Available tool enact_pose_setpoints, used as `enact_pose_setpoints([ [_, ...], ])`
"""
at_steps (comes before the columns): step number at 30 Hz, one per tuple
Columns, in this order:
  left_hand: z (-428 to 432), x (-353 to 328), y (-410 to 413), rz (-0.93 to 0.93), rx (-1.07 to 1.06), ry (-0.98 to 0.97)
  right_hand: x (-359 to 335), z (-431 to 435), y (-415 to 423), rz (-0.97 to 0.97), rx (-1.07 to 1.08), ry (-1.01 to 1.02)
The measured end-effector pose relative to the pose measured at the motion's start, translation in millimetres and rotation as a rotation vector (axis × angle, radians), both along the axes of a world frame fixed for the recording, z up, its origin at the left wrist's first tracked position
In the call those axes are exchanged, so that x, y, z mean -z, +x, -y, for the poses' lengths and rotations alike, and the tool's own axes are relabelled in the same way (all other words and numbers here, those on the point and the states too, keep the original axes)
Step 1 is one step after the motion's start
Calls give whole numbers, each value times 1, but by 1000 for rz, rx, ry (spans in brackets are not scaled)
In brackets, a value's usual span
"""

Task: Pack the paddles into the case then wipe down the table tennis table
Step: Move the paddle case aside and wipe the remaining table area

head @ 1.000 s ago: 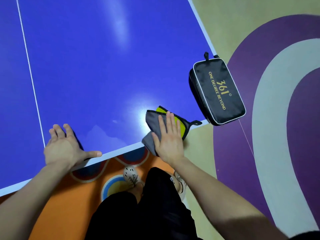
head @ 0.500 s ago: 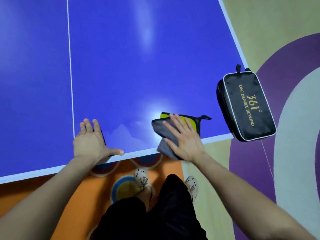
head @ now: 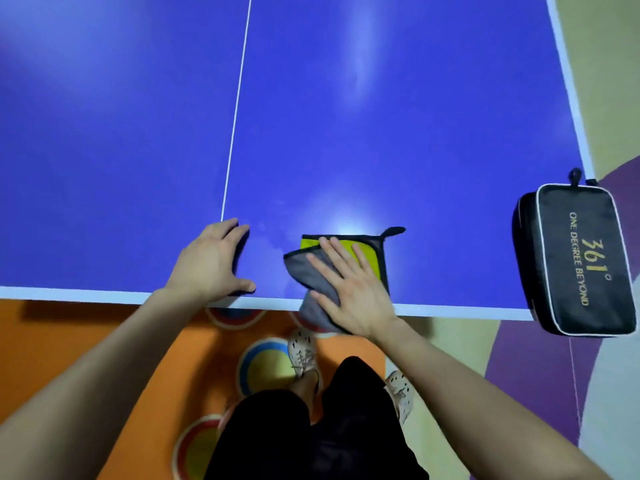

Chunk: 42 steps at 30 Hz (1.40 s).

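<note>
A blue table tennis table (head: 346, 133) with white edge lines fills the upper view. My right hand (head: 349, 292) presses flat, fingers straight, on a folded grey and yellow cloth (head: 372, 254) at the table's near edge; part of the cloth hangs over the edge. My left hand (head: 211, 265) rests spread on the table beside the white centre line (head: 237, 109), thumb along the edge. A black zipped paddle case (head: 575, 258) with gold lettering lies on the near right corner of the table, jutting past the edge. No paddles are visible.
Below the table edge are my legs in black shorts and light shoes (head: 303, 355) on an orange mat (head: 104, 341) with coloured circles. To the right the floor is beige with purple and grey curved bands (head: 540, 368).
The view has swung so the table edge now runs level. My right hand and the cloth have slid left along the near edge, away from the case. My left hand stays resting on the table.
</note>
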<state>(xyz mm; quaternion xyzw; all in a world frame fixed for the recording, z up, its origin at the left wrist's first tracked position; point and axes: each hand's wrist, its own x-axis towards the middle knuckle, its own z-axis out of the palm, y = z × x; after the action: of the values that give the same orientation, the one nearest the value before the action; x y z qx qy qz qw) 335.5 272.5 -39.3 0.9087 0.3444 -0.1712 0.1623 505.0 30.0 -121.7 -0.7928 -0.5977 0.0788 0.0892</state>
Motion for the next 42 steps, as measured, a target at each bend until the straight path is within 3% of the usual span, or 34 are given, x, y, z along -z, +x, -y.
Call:
enact_pose_setpoints([
  [5, -4, -2, -32, -8, -146, -6, 1, 18, 74, 113, 329, -91],
  [8, -2, -2, -56, -16, -201, 4, 6, -40, 70, 106, 590, -75],
  [10, -3, 1, -70, -8, -226, 31, 4, -86, 60, 77, 637, -79],
  [12, -8, 6, -81, -17, -236, 50, 2, -114, 32, 83, 522, -68],
  [16, -16, 12, -95, 5, -282, 97, -7, -90, -62, 56, -25, -61],
  [19, -12, 20, -107, 83, -255, 214, -3, -79, -46, 20, -296, -17],
  [21, -7, 23, -114, 123, -233, 259, 4, -112, -8, 54, -255, -4],
  [25, -3, 30, -122, 149, -219, 326, 7, -226, 32, 88, 201, 17],
  [27, -4, 34, -125, 168, -244, 359, 11, -248, 17, 58, 312, 5],
  [29, -7, 37, -126, 174, -283, 357, 7, -233, -22, 56, 246, 30],
  [32, -13, 36, -127, 207, -302, 321, -1, -165, -84, 44, -152, 15],
  [35, -14, 37, -132, 205, -305, 290, 2, -156, -57, -20, -347, 66],
  [37, -12, 43, -138, 197, -320, 289, 11, -188, -9, 11, -179, 78],
  [39, -11, 48, -142, 187, -338, 299, 9, -229, 32, 58, 143, 56],
  [42, -11, 57, -145, 211, -368, 310, 7, -261, 7, 52, 386, 43],
])
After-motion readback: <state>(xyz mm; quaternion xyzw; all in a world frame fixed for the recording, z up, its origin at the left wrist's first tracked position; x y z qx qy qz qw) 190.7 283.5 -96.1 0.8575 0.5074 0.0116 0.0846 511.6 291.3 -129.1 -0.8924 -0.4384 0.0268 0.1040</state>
